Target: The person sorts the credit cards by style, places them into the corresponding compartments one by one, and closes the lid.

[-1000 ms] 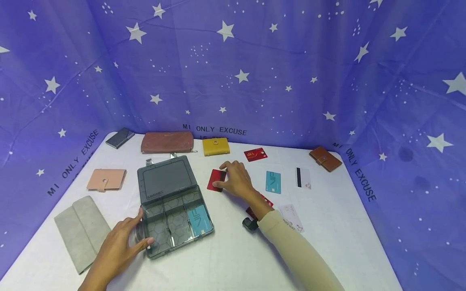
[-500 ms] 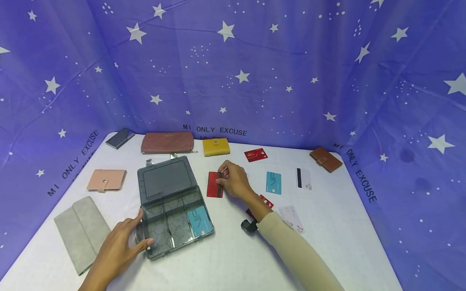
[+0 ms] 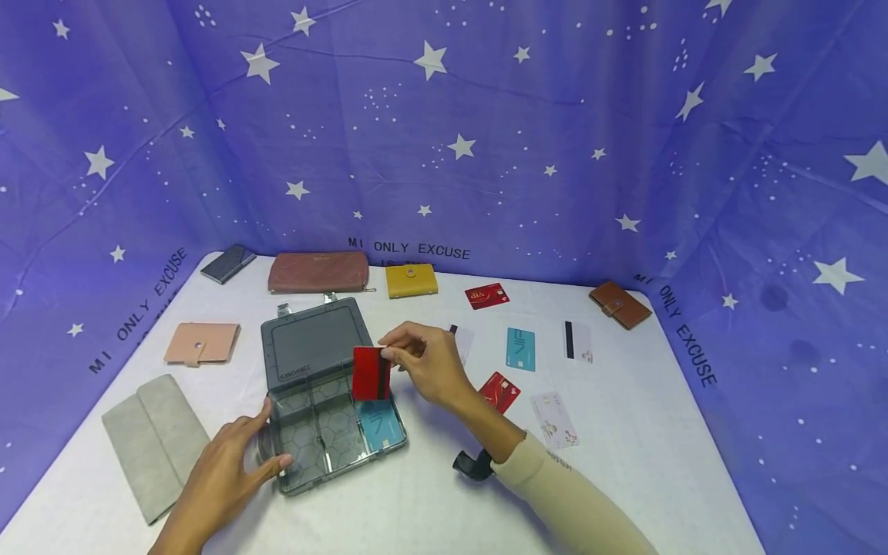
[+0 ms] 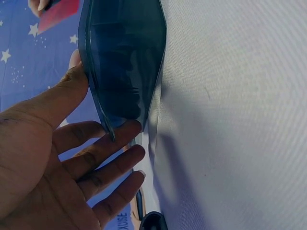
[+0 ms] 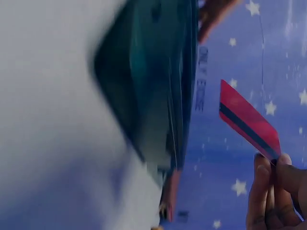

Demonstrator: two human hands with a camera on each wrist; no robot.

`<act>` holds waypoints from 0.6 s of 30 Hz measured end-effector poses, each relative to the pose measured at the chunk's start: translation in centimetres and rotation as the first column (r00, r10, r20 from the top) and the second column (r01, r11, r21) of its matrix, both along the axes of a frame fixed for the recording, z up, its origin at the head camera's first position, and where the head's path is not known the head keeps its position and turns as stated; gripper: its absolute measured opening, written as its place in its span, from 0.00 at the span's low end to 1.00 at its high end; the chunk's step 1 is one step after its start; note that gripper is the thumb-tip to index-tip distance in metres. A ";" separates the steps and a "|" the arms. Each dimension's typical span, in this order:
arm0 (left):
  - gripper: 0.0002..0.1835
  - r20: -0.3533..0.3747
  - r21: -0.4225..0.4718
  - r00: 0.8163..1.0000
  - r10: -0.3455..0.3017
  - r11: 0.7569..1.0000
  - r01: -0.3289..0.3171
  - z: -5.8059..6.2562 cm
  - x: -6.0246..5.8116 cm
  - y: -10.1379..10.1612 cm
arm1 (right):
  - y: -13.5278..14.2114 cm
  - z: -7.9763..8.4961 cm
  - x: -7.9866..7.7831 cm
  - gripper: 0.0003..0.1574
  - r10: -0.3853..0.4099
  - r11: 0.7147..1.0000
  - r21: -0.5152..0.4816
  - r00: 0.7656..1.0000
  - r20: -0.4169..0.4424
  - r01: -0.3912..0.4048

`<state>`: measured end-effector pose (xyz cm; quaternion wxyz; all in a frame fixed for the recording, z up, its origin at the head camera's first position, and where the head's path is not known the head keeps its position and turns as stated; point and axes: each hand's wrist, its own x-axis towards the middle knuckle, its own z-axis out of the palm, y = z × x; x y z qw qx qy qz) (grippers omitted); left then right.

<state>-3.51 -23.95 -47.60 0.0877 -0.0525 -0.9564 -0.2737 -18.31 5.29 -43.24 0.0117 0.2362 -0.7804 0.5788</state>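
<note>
My right hand (image 3: 432, 365) pinches a red card (image 3: 368, 374) with a black stripe by its right edge. The card hangs upright over the right part of a grey translucent compartment box (image 3: 315, 343), whose lid is open. A blue VIP card (image 3: 380, 430) lies in the box's front right compartment, partly covered by the red card in the head view. My left hand (image 3: 225, 466) holds the box at its left side, thumb at the rim. In the left wrist view its fingers (image 4: 115, 196) are spread at the box's corner. The right wrist view shows the red card (image 5: 247, 120) raised beside the box.
Right of the box lie red cards (image 3: 488, 296), a blue card (image 3: 520, 349) and pale cards (image 3: 555, 420). Wallets stand around: maroon (image 3: 319, 272), yellow (image 3: 412, 280), brown (image 3: 620, 303), pink (image 3: 203, 342) and dark (image 3: 229, 264). A grey pouch (image 3: 156, 447) lies left.
My right hand has picked the red card off the table and carried it left over the box. A striped pale card behind that hand now shows. The left hand stays put.
</note>
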 end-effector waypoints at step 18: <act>0.46 0.042 0.000 0.999 -0.001 1.000 0.001 0.1 0.0 0.1 | -4.3 -3.0 4.1 0.03 0.201 0.907 0.418 0.933 -0.300 -0.061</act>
